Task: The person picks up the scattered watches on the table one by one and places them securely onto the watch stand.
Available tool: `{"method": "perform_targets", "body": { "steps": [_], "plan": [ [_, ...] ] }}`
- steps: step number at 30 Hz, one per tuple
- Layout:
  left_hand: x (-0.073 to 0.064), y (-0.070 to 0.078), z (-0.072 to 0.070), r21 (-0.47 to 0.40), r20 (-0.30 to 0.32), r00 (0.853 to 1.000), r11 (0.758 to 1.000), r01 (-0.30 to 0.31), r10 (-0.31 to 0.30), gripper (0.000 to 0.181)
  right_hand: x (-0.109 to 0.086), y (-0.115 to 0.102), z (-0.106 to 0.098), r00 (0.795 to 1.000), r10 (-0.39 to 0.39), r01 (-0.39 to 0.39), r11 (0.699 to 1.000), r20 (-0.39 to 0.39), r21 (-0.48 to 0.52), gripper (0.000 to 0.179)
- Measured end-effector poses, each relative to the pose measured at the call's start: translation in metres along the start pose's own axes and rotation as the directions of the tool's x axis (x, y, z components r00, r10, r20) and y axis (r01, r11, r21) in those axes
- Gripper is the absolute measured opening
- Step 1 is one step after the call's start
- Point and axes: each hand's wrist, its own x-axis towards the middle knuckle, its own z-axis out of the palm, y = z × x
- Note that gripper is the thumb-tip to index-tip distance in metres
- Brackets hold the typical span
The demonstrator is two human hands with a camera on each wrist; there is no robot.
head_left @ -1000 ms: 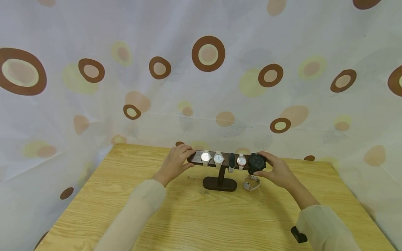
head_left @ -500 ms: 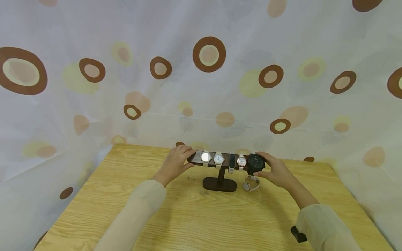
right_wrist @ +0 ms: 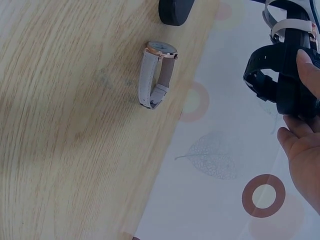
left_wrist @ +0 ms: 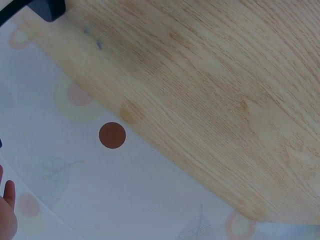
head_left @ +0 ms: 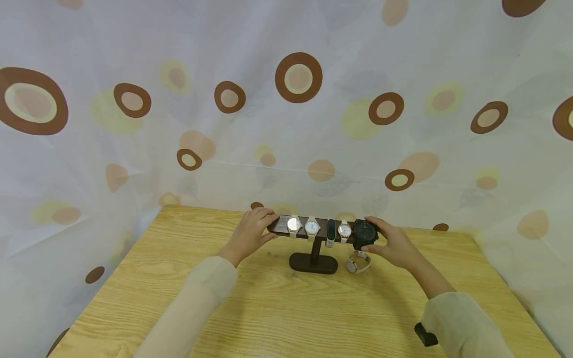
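Observation:
A dark T-shaped watch stand (head_left: 280,225) stands on the wooden table, its bar carrying several watches. My left hand (head_left: 251,231) grips the bar's left end between thumb and fingers. In the left wrist view only part of that hand (left_wrist: 7,215) shows at the edge. My right hand (head_left: 395,244) holds a large black watch (head_left: 364,233) at the bar's right end, thumb in front. Its black strap (right_wrist: 270,57) loops around the bar in the right wrist view. To its left sit a small white-strapped watch (head_left: 344,230), a smart band (head_left: 330,229) and two pale watches (head_left: 312,227).
A pale-strapped watch (head_left: 352,266) lies on its side on the table (head_left: 286,313), right of the stand's oval base (head_left: 313,263). A small black object (head_left: 425,335) shows beside the right sleeve. Patterned white cloth (head_left: 250,129) hangs behind the table.
The black watch and my right hand have shifted very slightly left along the bar. My left hand keeps its grip on the other end.

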Motion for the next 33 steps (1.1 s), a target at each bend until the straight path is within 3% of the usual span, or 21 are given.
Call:
{"method": "perform_targets", "body": {
  "steps": [8, 12, 17, 22, 26, 29, 33],
  "plan": [
    [0.0, 0.001, -0.001, -0.008, -0.012, 1.0, 1.0, -0.003, 0.002, 0.047, 0.0, -0.001, 0.0, 1.0, 0.003, -0.003, 1.0, -0.006, -0.002, 0.075],
    [0.0, 0.001, -0.001, -0.006, -0.011, 1.0, 1.0, -0.002, 0.002, 0.048, -0.002, -0.001, -0.003, 0.999, 0.044, -0.044, 0.999, -0.009, 0.032, 0.081],
    [0.0, 0.0, 0.001, -0.006, -0.008, 1.0, 1.0, 0.002, -0.003, 0.049, -0.01, 0.005, 0.0, 0.991, 0.086, -0.079, 0.995, -0.103, 0.068, 0.081],
    [-0.003, 0.0, 0.003, -0.011, -0.02, 1.0, 1.0, 0.019, -0.019, 0.05, -0.02, 0.01, 0.016, 0.963, 0.072, -0.066, 0.997, -0.261, 0.034, 0.072],
    [-0.006, 0.001, 0.005, -0.034, -0.027, 0.999, 0.998, 0.046, -0.047, 0.055, -0.026, 0.012, 0.03, 0.917, 0.035, -0.047, 0.999, -0.398, -0.021, 0.058],
    [-0.009, 0.002, 0.007, -0.055, -0.028, 0.997, 0.996, 0.069, -0.07, 0.061, -0.028, 0.011, 0.038, 0.891, 0.007, -0.03, 0.999, -0.454, -0.044, 0.053],
    [-0.013, 0.004, 0.009, -0.075, -0.032, 0.997, 0.995, 0.072, -0.074, 0.063, -0.031, 0.008, 0.043, 0.894, 0.001, -0.013, 1.0, -0.448, -0.024, 0.056]
  ]
}}
